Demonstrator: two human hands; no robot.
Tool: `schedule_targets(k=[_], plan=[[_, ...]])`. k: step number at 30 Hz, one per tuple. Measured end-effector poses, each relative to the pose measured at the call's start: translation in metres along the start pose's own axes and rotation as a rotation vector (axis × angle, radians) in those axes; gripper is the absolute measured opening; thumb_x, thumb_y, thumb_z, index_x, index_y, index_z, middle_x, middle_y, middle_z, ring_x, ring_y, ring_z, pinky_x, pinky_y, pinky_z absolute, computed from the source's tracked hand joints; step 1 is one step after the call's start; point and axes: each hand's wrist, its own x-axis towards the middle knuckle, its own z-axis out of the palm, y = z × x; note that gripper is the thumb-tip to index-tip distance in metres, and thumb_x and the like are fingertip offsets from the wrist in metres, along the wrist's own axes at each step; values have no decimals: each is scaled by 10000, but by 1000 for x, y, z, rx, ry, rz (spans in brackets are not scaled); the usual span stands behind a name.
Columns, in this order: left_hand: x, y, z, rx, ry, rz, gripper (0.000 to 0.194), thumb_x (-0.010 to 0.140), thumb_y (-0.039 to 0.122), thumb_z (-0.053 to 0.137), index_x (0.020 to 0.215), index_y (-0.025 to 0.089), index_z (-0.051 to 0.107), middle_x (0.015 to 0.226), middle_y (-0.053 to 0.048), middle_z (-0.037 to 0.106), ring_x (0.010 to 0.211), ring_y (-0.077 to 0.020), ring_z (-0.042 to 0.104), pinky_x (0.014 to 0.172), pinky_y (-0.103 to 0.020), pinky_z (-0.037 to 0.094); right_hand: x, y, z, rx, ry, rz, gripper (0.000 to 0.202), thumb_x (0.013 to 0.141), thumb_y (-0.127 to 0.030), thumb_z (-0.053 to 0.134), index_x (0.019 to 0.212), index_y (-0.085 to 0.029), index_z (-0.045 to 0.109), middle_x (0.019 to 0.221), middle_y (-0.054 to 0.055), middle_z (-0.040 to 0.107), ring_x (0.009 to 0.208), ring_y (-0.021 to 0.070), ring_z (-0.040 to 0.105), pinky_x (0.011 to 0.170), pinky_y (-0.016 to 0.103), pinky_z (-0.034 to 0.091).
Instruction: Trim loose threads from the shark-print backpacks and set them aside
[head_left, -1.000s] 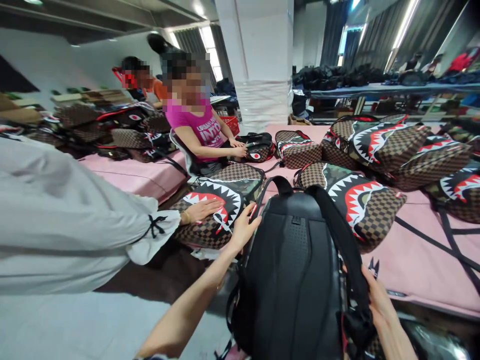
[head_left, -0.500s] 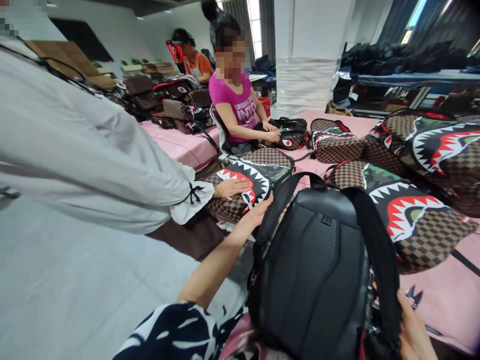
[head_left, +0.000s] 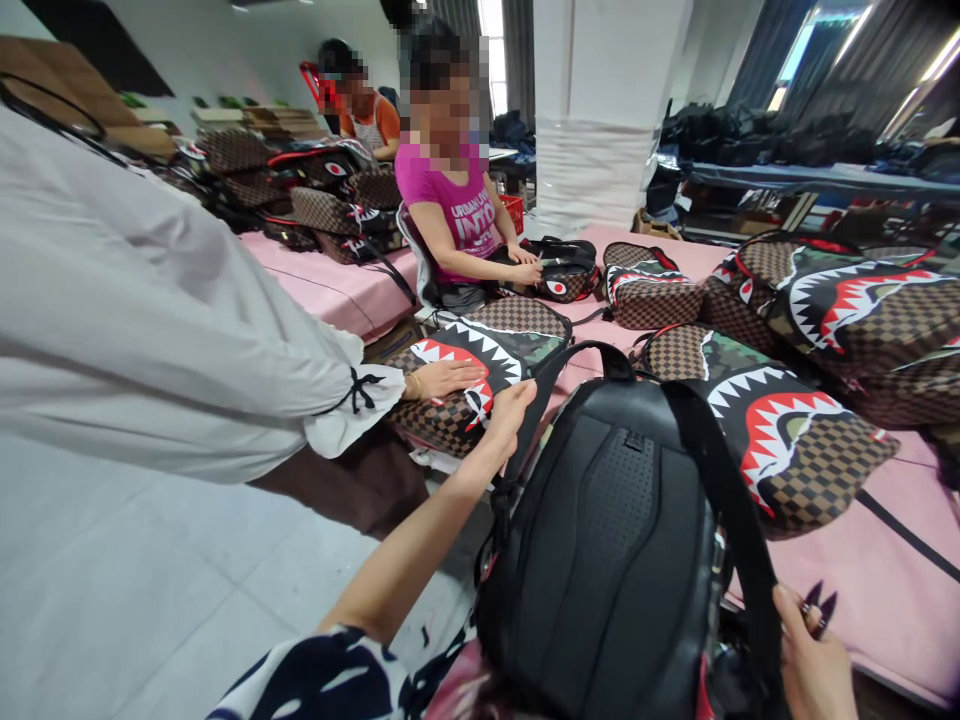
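Observation:
A black backpack (head_left: pixel 600 540) stands upright in front of me, its padded back panel facing me and its top loop raised. My left hand (head_left: pixel 511 415) is at its left shoulder strap (head_left: pixel 536 400), fingers closed against the strap, thumb up. My right hand (head_left: pixel 814 650) grips the right shoulder strap (head_left: pixel 739 510) low down. Small dark scissors or snips (head_left: pixel 821 608) stick out from my right hand. Beyond the backpack, a checkered shark-mouth bag (head_left: pixel 795 430) lies on the pink table (head_left: pixel 885 580).
A person's hand (head_left: pixel 446 378) in a white sleeve rests on another shark bag (head_left: pixel 517 335) at the left. A person in a pink shirt (head_left: pixel 457 215) handles a bag across the table. More bags (head_left: pixel 862 300) are piled at the right.
The view has shifted a little to the right. My right hand now shows the snips, and the right strap is drawn outward from the backpack. My left hand has slid slightly on its strap.

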Motion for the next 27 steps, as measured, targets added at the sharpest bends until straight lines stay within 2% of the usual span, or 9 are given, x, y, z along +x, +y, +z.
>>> schedule_targets(k=[5,11,14,17,19,21,22,24,27], plan=[[-2,-3,15,149,37,170,239,711,316,620,846,123,662,823,-33,659,754,-128,575,702,-223,446,-11,-2,-4,-103,-35,-80,518,482,-415,776,878,-112,634,431,-88,437,367,67,342,323,213,264],[8,-10,9,213,58,197,236,754,277,574,918,125,646,887,-68,666,842,-172,597,793,-295,451,-50,-43,10,-314,-42,-311,442,581,-406,720,917,-124,664,667,27,656,622,208,595,537,299,472],[16,-6,9,482,94,474,270,777,202,547,1034,147,607,1076,-100,627,1017,-208,550,910,-361,402,-74,-68,30,-368,-17,-541,387,658,-416,659,933,-145,656,858,68,678,821,261,613,713,344,486],[25,-6,19,913,-2,960,262,840,193,471,1070,188,596,1184,-94,583,1138,-229,470,972,-416,344,-79,-96,74,-382,-89,-698,330,735,-442,580,885,-159,659,928,84,671,902,263,597,831,376,440],[31,-13,32,1050,-272,1131,253,873,196,415,1018,208,621,1117,-67,625,1083,-208,512,944,-390,377,-66,-119,122,-329,-195,-738,336,793,-434,514,942,-165,650,891,72,684,875,236,607,839,374,432],[35,-26,47,1095,-475,1091,290,884,175,366,1003,215,627,1061,-50,647,1029,-179,550,919,-345,410,-43,-140,179,-310,-405,-762,367,833,-409,449,1048,-166,618,933,79,684,859,224,611,794,367,453],[38,-34,54,1103,-461,997,303,884,171,354,1032,209,616,1080,-58,637,1045,-180,546,932,-344,408,-30,-150,208,-359,-484,-792,344,824,-377,463,1050,-173,623,1001,84,672,921,230,598,824,366,440],[44,-49,65,1110,-281,780,318,877,203,371,1124,161,568,1159,-114,590,1119,-226,506,977,-406,376,-4,-162,259,-524,-604,-824,305,760,-278,532,1039,-214,637,1127,67,630,1068,244,539,918,370,375],[59,-60,74,1060,-161,607,384,848,288,453,1185,117,517,1215,-161,545,1177,-286,454,1013,-489,317,24,-166,306,-545,-691,-794,240,656,-184,593,874,-226,685,948,50,691,974,247,589,874,341,393]])
